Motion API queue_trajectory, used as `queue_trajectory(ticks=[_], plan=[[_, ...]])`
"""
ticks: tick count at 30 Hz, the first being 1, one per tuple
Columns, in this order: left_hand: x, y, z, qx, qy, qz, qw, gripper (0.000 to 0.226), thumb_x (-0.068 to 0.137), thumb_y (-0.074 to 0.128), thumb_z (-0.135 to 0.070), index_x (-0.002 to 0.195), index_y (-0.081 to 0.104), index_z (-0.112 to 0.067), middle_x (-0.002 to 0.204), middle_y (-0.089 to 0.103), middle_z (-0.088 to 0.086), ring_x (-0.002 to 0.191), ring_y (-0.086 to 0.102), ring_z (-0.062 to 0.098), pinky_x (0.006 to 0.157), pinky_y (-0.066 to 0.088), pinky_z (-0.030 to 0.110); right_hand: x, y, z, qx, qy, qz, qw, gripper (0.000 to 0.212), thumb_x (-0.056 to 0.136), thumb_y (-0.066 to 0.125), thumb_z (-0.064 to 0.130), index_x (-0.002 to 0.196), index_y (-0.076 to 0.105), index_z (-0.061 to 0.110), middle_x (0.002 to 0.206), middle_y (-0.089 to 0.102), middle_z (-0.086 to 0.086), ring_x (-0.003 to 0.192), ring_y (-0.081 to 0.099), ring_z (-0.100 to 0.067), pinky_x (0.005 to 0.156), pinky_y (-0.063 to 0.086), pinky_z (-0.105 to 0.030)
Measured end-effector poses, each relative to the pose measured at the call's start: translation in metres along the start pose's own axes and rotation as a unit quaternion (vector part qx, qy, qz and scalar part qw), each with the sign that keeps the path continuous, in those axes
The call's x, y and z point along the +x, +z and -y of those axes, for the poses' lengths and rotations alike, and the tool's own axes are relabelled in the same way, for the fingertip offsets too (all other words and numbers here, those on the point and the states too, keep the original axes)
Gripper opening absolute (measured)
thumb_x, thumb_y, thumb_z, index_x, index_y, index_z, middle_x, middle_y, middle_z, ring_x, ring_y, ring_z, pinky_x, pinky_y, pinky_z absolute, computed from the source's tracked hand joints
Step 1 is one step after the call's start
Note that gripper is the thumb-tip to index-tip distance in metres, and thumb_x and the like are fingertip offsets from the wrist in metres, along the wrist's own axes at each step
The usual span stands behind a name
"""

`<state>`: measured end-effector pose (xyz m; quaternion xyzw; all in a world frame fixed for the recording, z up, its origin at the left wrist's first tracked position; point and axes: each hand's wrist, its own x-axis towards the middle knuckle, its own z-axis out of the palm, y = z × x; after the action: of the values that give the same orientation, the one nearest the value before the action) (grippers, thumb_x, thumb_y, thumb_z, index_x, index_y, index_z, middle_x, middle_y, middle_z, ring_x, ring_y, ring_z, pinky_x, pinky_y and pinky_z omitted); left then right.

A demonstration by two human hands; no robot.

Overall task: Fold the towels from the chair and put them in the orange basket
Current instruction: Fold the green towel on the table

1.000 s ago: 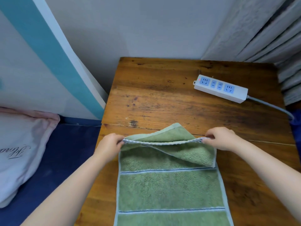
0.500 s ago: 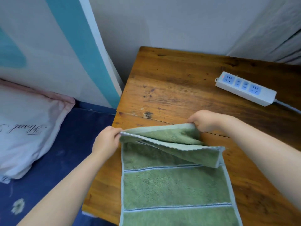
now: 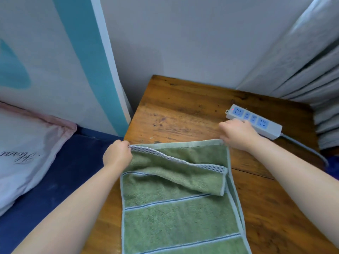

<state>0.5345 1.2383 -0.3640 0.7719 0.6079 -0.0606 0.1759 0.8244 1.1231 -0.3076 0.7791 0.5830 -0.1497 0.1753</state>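
Hiding fingertips, towel (image 3: 176, 213) cut off below

The far half of the table (image 3: 179, 110) is bare wood, open from its left edge across to the middle. On the far right a power strip (image 3: 256, 121) lies flat, its cable (image 3: 304, 145) trailing right toward the table edge; the right hand (image 3: 238, 134) is just beside it. Curtains (image 3: 311, 74) hang over the far right corner. A wall (image 3: 174, 39) closes the far side, and a leaning board (image 3: 86, 57) stands close to the table's left edge. The towel (image 3: 176, 213) covers the near middle, leaving bare wood to its right.
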Motion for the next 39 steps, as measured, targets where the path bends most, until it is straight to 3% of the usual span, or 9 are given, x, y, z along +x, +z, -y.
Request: queue_trajectory(ticks=[2, 6, 9, 12, 15, 19, 24, 35, 39], plan=[[-0.001, 0.005, 0.003, 0.016, 0.001, 0.023, 1.0, 0.028, 0.096, 0.042, -0.019, 0.107, 0.063, -0.005, 0.109, 0.058, 0.014, 0.1, 0.056, 0.032, 0.074, 0.046, 0.035, -0.003, 0.013, 0.005, 0.0, 0.006, 0.007, 1.0, 0.035, 0.093, 0.045, 0.036, 0.122, 0.05, 0.017, 0.123, 0.055, -0.005, 0.118, 0.046, -0.024, 0.103, 0.033, -0.042], [-0.003, 0.012, 0.001, -0.001, 0.019, 0.039, 0.999, 0.027, 0.096, 0.043, -0.017, 0.097, 0.064, -0.002, 0.095, 0.057, 0.012, 0.093, 0.056, 0.031, 0.069, 0.043, 0.033, -0.022, 0.054, 0.017, 0.034, -0.048, 0.019, 0.998, 0.032, 0.094, 0.041, 0.024, 0.122, 0.055, 0.017, 0.125, 0.054, -0.002, 0.12, 0.042, -0.022, 0.1, 0.033, -0.036], [-0.004, 0.013, 0.001, -0.007, 0.023, 0.031, 0.999, 0.026, 0.096, 0.043, -0.017, 0.095, 0.064, -0.002, 0.087, 0.049, 0.007, 0.086, 0.054, 0.029, 0.065, 0.038, 0.031, -0.025, 0.075, 0.02, 0.029, -0.007, 0.053, 0.998, 0.037, 0.094, 0.043, 0.031, 0.13, 0.049, 0.021, 0.133, 0.046, -0.003, 0.127, 0.034, -0.024, 0.101, 0.029, -0.038], [-0.005, 0.013, 0.003, -0.01, 0.027, 0.02, 0.999, 0.025, 0.095, 0.044, -0.017, 0.095, 0.064, -0.003, 0.086, 0.05, 0.007, 0.08, 0.049, 0.025, 0.063, 0.036, 0.029, -0.024, 0.088, 0.026, 0.015, 0.027, 0.076, 0.997, 0.03, 0.093, 0.047, 0.029, 0.119, 0.057, 0.019, 0.131, 0.045, -0.005, 0.125, 0.033, -0.025, 0.1, 0.03, -0.039], [-0.005, 0.013, 0.004, -0.01, 0.029, 0.024, 0.999, 0.025, 0.096, 0.044, -0.018, 0.1, 0.064, -0.004, 0.095, 0.057, 0.011, 0.086, 0.053, 0.027, 0.066, 0.037, 0.029, -0.026, 0.092, 0.029, 0.053, 0.059, 0.064, 0.995, 0.021, 0.09, 0.047, 0.015, 0.106, 0.059, 0.018, 0.12, 0.051, -0.005, 0.118, 0.038, -0.024, 0.095, 0.032, -0.037], [-0.002, 0.013, 0.003, -0.008, 0.033, 0.026, 0.999, 0.026, 0.097, 0.043, -0.019, 0.106, 0.064, -0.006, 0.106, 0.059, 0.012, 0.092, 0.055, 0.027, 0.069, 0.039, 0.03, -0.023, 0.076, 0.019, 0.134, 0.06, 0.032, 0.989, 0.016, 0.089, 0.044, 0.011, 0.077, 0.044, 0.021, 0.083, 0.049, 0.003, 0.099, 0.046, -0.024, 0.083, 0.032, -0.034], [0.001, 0.015, 0.005, -0.004, 0.023, 0.031, 0.999, 0.026, 0.097, 0.043, -0.019, 0.106, 0.063, -0.006, 0.107, 0.059, 0.012, 0.097, 0.056, 0.028, 0.07, 0.039, 0.03, 0.002, 0.055, 0.003, 0.149, 0.082, -0.057, 0.984, 0.014, 0.092, 0.049, 0.017, 0.1, 0.06, 0.017, 0.1, 0.063, 0.0, 0.102, 0.052, -0.022, 0.09, 0.034, -0.036], [0.015, 0.016, 0.003, 0.007, 0.009, 0.025, 1.0, 0.027, 0.097, 0.044, -0.02, 0.111, 0.062, -0.006, 0.11, 0.059, 0.012, 0.1, 0.056, 0.029, 0.073, 0.043, 0.033, 0.036, 0.073, 0.007, 0.094, 0.057, 0.009, 0.994, 0.028, 0.09, 0.05, 0.009, 0.117, 0.056, 0.01, 0.114, 0.057, -0.009, 0.108, 0.051, -0.026, 0.094, 0.04, -0.037], [0.017, 0.014, -0.002, 0.005, -0.003, 0.034, 0.999, 0.026, 0.097, 0.045, -0.02, 0.112, 0.062, -0.007, 0.113, 0.058, 0.011, 0.102, 0.055, 0.029, 0.075, 0.042, 0.032, 0.041, 0.07, 0.012, 0.075, 0.05, 0.048, 0.995, 0.017, 0.087, 0.044, 0.002, 0.099, 0.055, 0.007, 0.107, 0.055, -0.012, 0.107, 0.049, -0.029, 0.089, 0.042, -0.036]])
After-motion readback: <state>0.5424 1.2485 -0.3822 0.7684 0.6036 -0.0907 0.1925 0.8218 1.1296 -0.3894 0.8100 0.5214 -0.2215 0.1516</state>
